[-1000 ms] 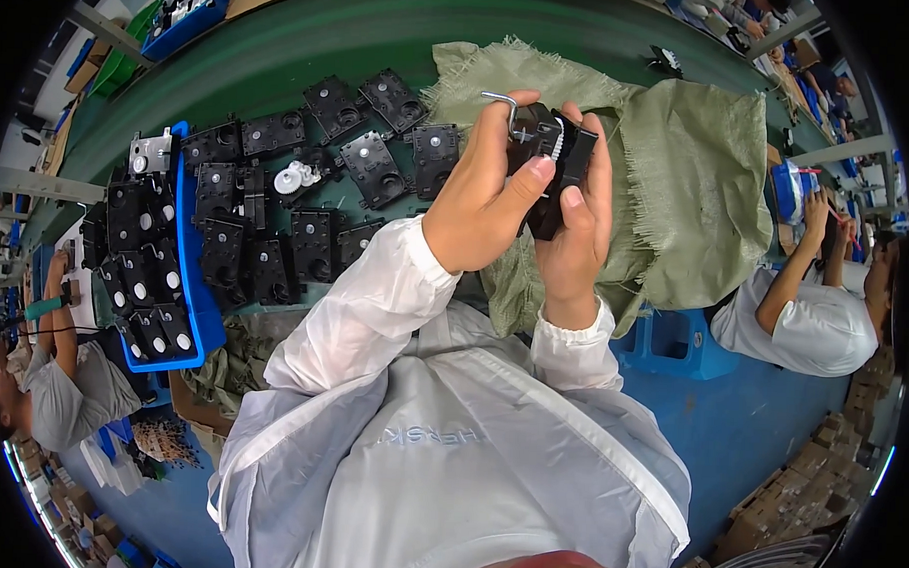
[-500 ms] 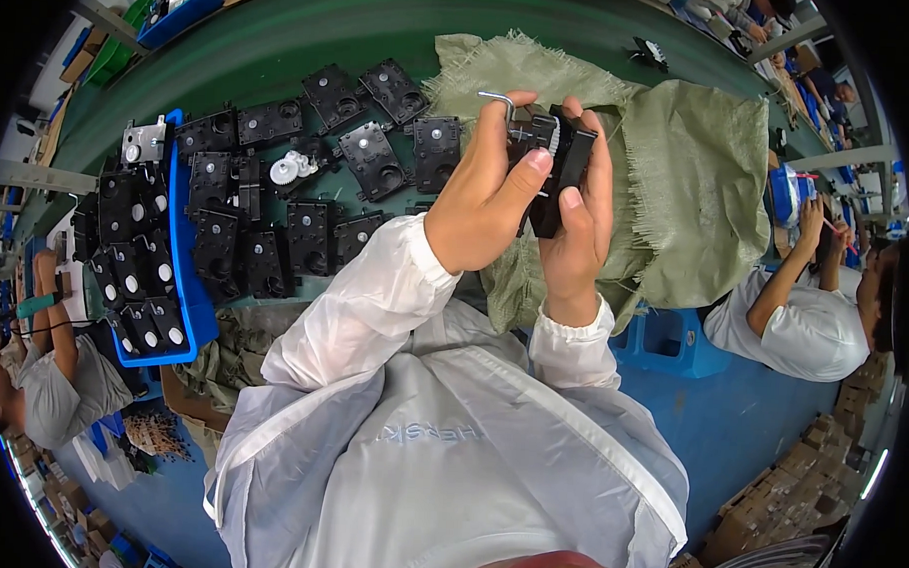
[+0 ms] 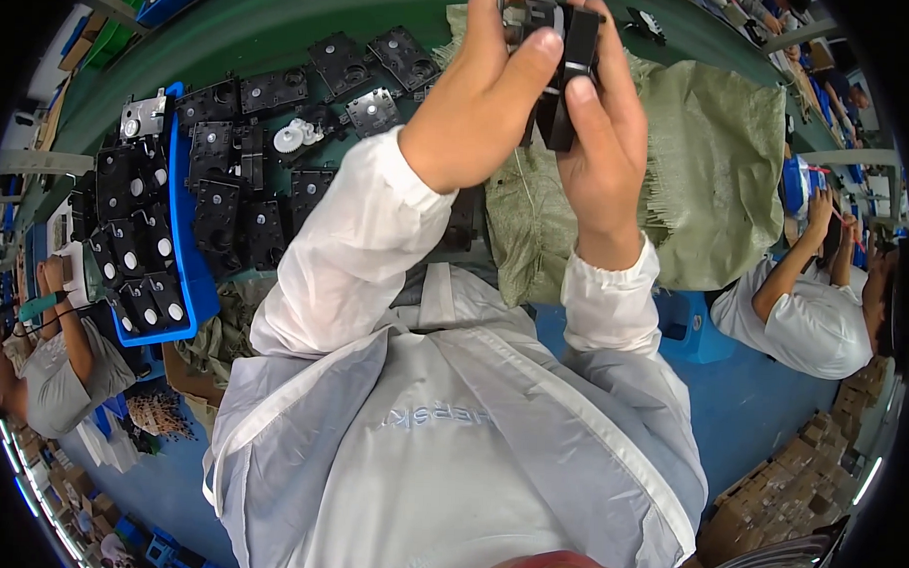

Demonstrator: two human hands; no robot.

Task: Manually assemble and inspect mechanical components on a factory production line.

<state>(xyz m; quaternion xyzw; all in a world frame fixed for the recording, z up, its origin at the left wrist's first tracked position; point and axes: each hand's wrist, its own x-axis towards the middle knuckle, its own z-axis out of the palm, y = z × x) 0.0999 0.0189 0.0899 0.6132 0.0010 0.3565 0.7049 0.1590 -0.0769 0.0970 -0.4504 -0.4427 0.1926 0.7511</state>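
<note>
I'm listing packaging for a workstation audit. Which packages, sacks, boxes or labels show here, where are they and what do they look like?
Green woven plastic sack: spread flat on the green bench, right of the hands, frayed edge.
Brown cardboard boxes: stacked on the floor, lower right.
Blue plastic tray: bench's left edge, holding black plastic parts.
No readable labels or screens.

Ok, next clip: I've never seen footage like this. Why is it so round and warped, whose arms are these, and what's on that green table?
It is one view, from a wide fisheye camera worn on a person's head and looking down, so straight edges bend. The white-sleeved arms are the wearer's own. The left hand and the right hand together grip a small black plastic part raised above the green table. On the table lie many similar black parts, some in a blue tray, a white gear and a green woven sack. Other people work at the left and right edges.
</note>
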